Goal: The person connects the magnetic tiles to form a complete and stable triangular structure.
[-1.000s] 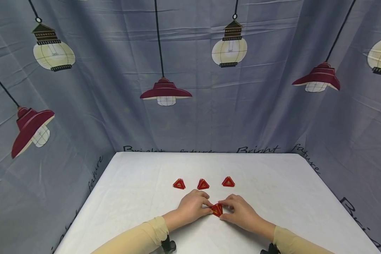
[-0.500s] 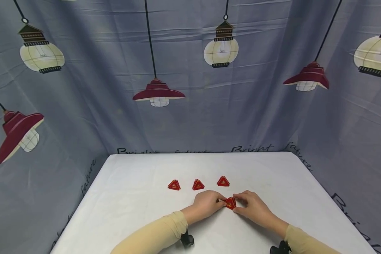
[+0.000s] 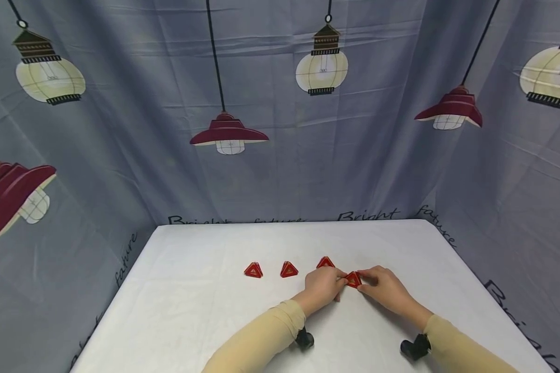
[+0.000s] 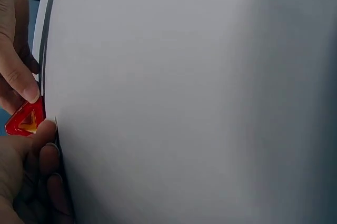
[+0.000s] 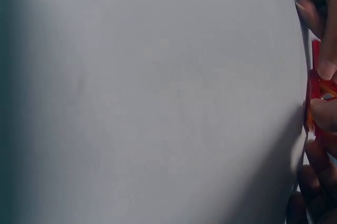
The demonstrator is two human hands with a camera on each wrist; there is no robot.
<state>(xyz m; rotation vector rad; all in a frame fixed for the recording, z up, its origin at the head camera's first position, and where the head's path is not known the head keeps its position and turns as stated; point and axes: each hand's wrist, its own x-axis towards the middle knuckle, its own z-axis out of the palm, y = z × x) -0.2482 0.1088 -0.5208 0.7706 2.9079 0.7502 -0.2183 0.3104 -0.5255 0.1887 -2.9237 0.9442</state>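
Note:
Both hands meet at one red triangular piece (image 3: 353, 279) with a gold-toned centre, on or just above the white table. My left hand (image 3: 324, 286) pinches its left side between thumb and finger. From the other side, my right hand (image 3: 386, 289) grips it with thumb and fingertips. The left wrist view shows the red triangle (image 4: 30, 118) between fingertips at the left edge. In the right wrist view, red parts (image 5: 315, 84) show among fingers at the right edge. Behind my left hand, a similar red triangle (image 3: 325, 261) is partly covered.
Two more red triangles, one at the left (image 3: 253, 270) and one nearer the middle (image 3: 289, 269), lie in a loose row on the white table (image 3: 191, 300). A grey-blue curtain (image 3: 280, 181) printed with lamps surrounds the table's back and sides.
Both hands have moved right and farther from me with the held red triangle, bringing it beside the right end of the row. My left hand now overlaps the rightmost triangle in the row.

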